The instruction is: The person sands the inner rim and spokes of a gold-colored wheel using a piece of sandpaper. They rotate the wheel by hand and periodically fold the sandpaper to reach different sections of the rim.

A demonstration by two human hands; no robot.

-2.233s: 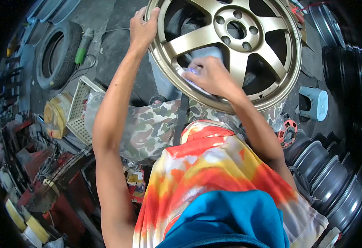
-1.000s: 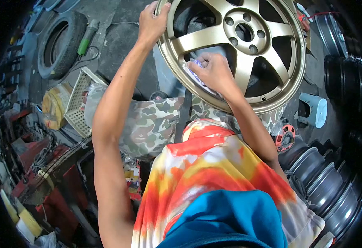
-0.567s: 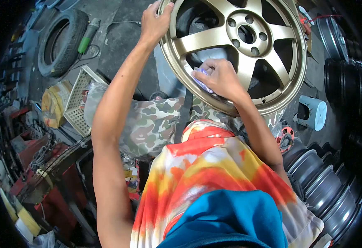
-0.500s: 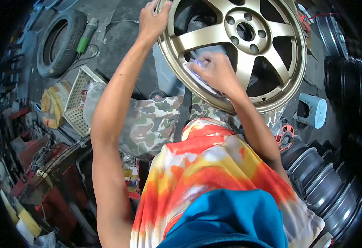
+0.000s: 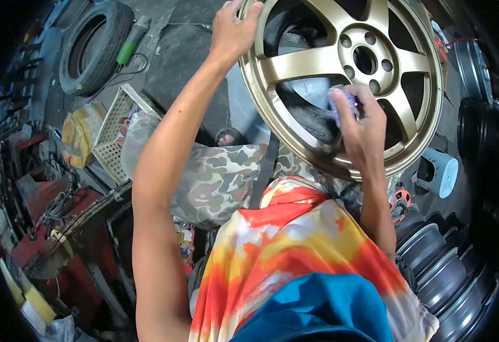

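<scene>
Gold six-spoke alloy wheel (image 5: 303, 60) tilted on the lap; left hand (image 5: 233, 31) clasps its upper-left rim; right hand (image 5: 362, 125), nearer the hub, presses a small pale-violet cloth (image 5: 342, 101) against a lower spoke.

A car wheel workshop, old tire (image 5: 92, 48) upper left, stacked wheels (image 5: 443, 273) lower right, red machines (image 5: 61, 239) at left, gold wheel (image 5: 346, 74) on top
</scene>
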